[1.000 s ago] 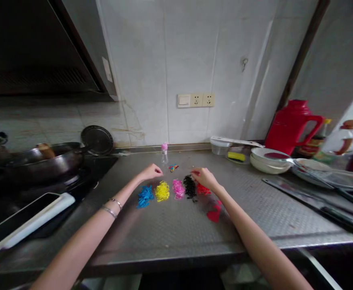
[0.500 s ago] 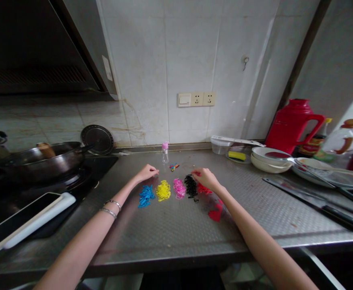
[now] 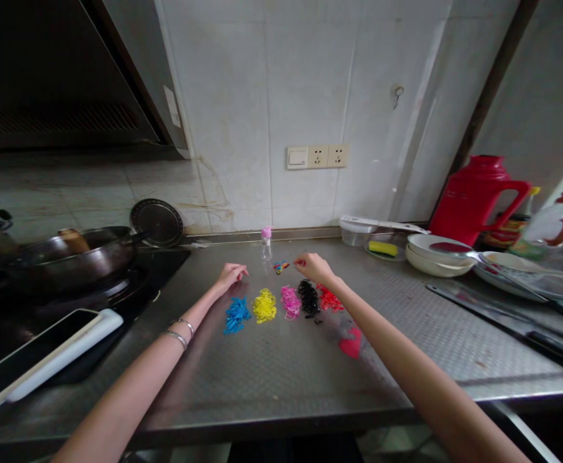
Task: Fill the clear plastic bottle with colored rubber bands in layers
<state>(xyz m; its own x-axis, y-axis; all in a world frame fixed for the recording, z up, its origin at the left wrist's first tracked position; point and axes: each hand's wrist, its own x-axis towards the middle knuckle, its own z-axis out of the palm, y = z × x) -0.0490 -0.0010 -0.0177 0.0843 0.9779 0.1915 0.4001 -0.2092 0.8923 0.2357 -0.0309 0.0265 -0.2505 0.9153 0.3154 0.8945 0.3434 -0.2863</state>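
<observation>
Small elastic bands lie in loose piles by colour on the steel counter: a blue pile (image 3: 237,315), a yellow pile (image 3: 265,306), a pink pile (image 3: 290,302), a black pile (image 3: 308,298) and a red pile (image 3: 330,298). Behind them sits a small mixed-colour cluster of bands (image 3: 280,266). My right hand (image 3: 313,266) is just right of that cluster, fingertips pinched; what they hold, if anything, is too small to make out. My left hand (image 3: 231,275) rests above the blue pile, fingers loosely apart and apparently holding nothing. A small clear bottle with a pink top (image 3: 267,244) stands behind the cluster.
A red heart-shaped piece (image 3: 350,343) lies below my right forearm. On the right are a sponge (image 3: 382,248), stacked bowls (image 3: 438,260), a long dark-handled utensil (image 3: 479,314) and a red thermos (image 3: 474,199). The stove with a pan (image 3: 79,260) and a phone (image 3: 35,347) occupy the left.
My right hand has moved from over the red pile, back and left toward the mixed cluster. My left hand's fingers have loosened and it has shifted slightly left.
</observation>
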